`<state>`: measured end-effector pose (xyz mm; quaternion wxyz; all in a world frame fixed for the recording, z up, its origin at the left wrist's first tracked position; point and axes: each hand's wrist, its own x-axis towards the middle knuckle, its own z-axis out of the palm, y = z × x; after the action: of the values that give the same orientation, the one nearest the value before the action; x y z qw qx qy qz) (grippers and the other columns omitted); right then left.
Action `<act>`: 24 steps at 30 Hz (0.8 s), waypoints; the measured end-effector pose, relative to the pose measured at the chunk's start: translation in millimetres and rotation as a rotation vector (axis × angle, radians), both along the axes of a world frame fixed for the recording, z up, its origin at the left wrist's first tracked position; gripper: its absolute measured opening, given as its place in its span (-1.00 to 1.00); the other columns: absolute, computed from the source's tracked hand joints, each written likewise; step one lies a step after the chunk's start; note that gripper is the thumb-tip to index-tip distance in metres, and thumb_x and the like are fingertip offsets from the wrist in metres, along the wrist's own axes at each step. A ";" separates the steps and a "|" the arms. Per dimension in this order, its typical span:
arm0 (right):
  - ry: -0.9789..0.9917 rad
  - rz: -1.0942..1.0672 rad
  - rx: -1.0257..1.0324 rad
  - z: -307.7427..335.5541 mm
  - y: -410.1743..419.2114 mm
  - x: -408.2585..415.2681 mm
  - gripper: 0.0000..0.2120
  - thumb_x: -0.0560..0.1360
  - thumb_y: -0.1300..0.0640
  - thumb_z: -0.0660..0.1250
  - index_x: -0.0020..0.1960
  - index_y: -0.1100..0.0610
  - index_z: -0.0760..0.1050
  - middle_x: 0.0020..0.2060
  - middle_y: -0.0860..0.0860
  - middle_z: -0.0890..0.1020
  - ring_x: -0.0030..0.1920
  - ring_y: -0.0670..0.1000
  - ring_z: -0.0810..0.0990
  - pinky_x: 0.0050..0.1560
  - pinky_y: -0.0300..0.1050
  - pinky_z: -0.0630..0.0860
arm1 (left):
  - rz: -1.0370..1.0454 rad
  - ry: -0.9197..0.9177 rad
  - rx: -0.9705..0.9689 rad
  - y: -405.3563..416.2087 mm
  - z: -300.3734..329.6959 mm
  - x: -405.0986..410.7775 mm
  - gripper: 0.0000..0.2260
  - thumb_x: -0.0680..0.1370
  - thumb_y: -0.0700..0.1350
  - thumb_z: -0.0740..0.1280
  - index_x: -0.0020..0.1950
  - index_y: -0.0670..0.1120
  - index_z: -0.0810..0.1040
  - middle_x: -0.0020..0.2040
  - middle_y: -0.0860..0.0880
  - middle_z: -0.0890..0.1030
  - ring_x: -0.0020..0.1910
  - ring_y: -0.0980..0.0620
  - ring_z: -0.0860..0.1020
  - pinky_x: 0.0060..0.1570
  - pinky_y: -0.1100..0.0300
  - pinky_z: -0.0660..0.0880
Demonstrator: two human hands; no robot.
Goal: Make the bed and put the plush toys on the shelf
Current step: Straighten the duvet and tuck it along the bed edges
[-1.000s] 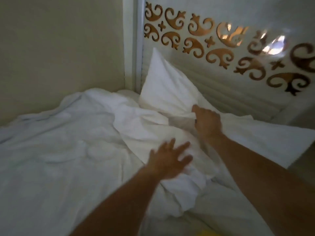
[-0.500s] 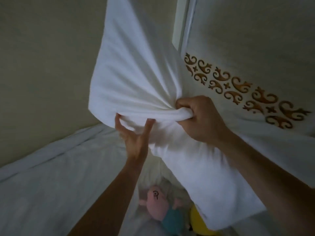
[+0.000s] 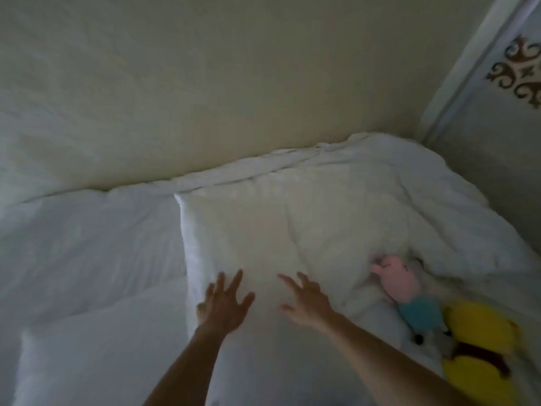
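A white pillow (image 3: 243, 235) lies flat on the white duvet (image 3: 87, 259) in the middle of the bed. My left hand (image 3: 222, 303) and my right hand (image 3: 304, 303) are spread with straight fingers over its near edge and hold nothing. Whether they touch it I cannot tell. To the right, a pink plush pig in a blue dress (image 3: 407, 291) lies on the sheet. A yellow plush toy (image 3: 480, 347) lies just beyond it at the lower right.
A plain beige wall (image 3: 234, 83) runs along the far side of the bed. The white headboard (image 3: 497, 136) with brown scroll ornaments stands at the right. Rumpled bedding (image 3: 380, 177) bunches up in the corner between them.
The pillow, held up in both hands half a second ago, now lies flat on the duvet. Both hands have let go and spread open. The view has swung left.
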<state>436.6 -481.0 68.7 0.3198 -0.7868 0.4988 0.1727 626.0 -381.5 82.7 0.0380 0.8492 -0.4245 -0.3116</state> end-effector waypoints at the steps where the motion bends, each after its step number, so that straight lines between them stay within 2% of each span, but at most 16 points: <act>1: 0.036 0.035 0.088 -20.0 21.9 -1.0 -0.30 0.57 -0.24 0.23 0.56 -0.34 -0.11 0.61 0.08 -0.01 0.54 0.24 0.18 0.49 0.13 0.26 | -0.049 0.021 0.030 26.4 -17.9 0.5 -0.35 0.58 0.42 0.06 0.62 0.36 -0.09 0.69 0.03 -0.18 0.67 -0.14 -0.08 0.51 -0.25 0.25; 3: 0.022 -0.017 0.144 -38.3 56.9 -4.2 -0.37 0.62 -0.24 0.11 0.53 -0.40 -0.20 0.63 0.06 -0.09 0.59 0.23 0.06 0.55 0.14 0.12 | -0.062 0.016 0.008 62.9 -34.7 1.0 -0.38 0.59 0.41 0.03 0.61 0.39 -0.13 0.69 0.03 -0.18 0.67 -0.13 -0.10 0.50 -0.21 0.27; 4: 0.026 -0.053 0.118 -36.0 67.1 -4.0 -0.39 0.62 -0.23 0.10 0.55 -0.37 -0.16 0.63 0.05 -0.07 0.59 0.22 0.05 0.55 0.13 0.11 | -0.070 0.010 0.016 68.6 -35.3 2.5 -0.38 0.60 0.40 0.03 0.61 0.38 -0.11 0.69 0.02 -0.16 0.67 -0.15 -0.08 0.50 -0.19 0.25; 7: 0.044 -0.085 0.116 -22.5 74.3 -0.3 -0.33 0.56 -0.22 0.22 0.59 -0.21 0.02 0.59 0.09 0.14 0.54 0.20 0.23 0.52 0.07 0.23 | -0.143 -0.033 0.056 55.5 -17.5 6.1 -0.41 0.62 0.35 0.06 0.63 0.28 0.04 0.68 -0.09 0.00 0.62 -0.20 0.12 0.50 -0.15 0.25; 9: 0.017 -0.081 0.118 -9.5 64.3 0.7 -0.35 0.52 -0.21 0.26 0.54 -0.16 0.12 0.49 0.11 0.34 0.47 0.18 0.37 0.44 0.03 0.34 | -0.161 -0.098 -0.009 33.2 -3.9 2.3 -0.46 0.62 0.32 0.07 0.60 0.23 0.17 0.65 -0.12 0.13 0.57 -0.17 0.24 0.48 -0.11 0.29; 12: -0.061 -0.129 0.030 -1.7 25.4 -10.8 -0.41 0.57 -0.19 0.22 0.55 -0.11 0.18 0.43 0.11 0.41 0.42 0.16 0.41 0.42 -0.01 0.36 | -0.210 -0.168 -0.100 -10.9 7.9 -18.7 -0.46 0.62 0.33 0.07 0.59 0.25 0.23 0.64 -0.11 0.20 0.57 -0.16 0.27 0.46 -0.09 0.32; 16: -0.186 -0.286 -0.154 -14.4 -88.7 -72.7 -0.44 0.61 -0.21 0.15 0.57 -0.12 0.16 0.43 0.06 0.41 0.41 0.15 0.39 0.40 0.00 0.33 | -0.237 -0.195 -0.221 -106.8 -21.9 -75.8 -0.40 0.51 0.36 0.01 0.45 0.21 0.51 0.47 -0.17 0.50 0.37 -0.27 0.53 0.20 -0.22 0.53; 18: -0.209 -0.380 -0.279 -31.3 -172.4 -124.1 -0.41 0.59 -0.27 0.07 0.57 -0.11 0.17 0.42 0.04 0.42 0.40 0.14 0.38 0.40 0.00 0.31 | -0.268 -0.210 -0.253 -175.2 -58.5 -112.7 -0.39 0.51 0.38 -0.02 0.44 0.22 0.52 0.44 -0.18 0.53 0.33 -0.29 0.56 0.14 -0.23 0.56; 20: -0.202 -0.446 -0.467 -51.0 -263.2 -179.1 -0.31 0.51 -0.33 -0.06 0.54 -0.04 0.26 0.38 0.07 0.47 0.37 0.16 0.42 0.36 0.05 0.38 | -0.286 -0.227 -0.320 -252.2 -94.1 -147.5 -0.35 0.56 0.43 -0.13 0.46 0.23 0.49 0.45 -0.17 0.53 0.34 -0.29 0.56 0.13 -0.21 0.57; 22: -0.218 -0.512 -0.681 -75.5 -357.0 -235.3 -0.31 0.51 -0.29 -0.03 0.43 0.10 0.43 0.25 0.14 0.58 0.24 0.23 0.54 0.23 0.12 0.50 | -0.278 -0.244 -0.370 -331.5 -127.5 -178.9 -0.31 0.58 0.41 -0.22 0.49 0.21 0.47 0.46 -0.18 0.51 0.37 -0.29 0.54 0.15 -0.21 0.57; 24: -0.230 -0.589 -0.803 -94.7 -449.8 -285.5 -0.37 0.55 -0.23 0.02 0.33 0.20 0.50 0.13 0.21 0.63 0.12 0.28 0.59 0.13 0.14 0.54 | -0.301 -0.263 -0.428 -404.5 -162.0 -201.8 -0.33 0.62 0.35 -0.20 0.49 0.14 0.48 0.45 -0.23 0.51 0.38 -0.32 0.53 0.17 -0.23 0.56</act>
<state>151.1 -930.8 -26.0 0.0802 -0.6875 0.6881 -0.2178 424.3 -786.0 -79.3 0.1144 0.7826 -0.6030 -0.1043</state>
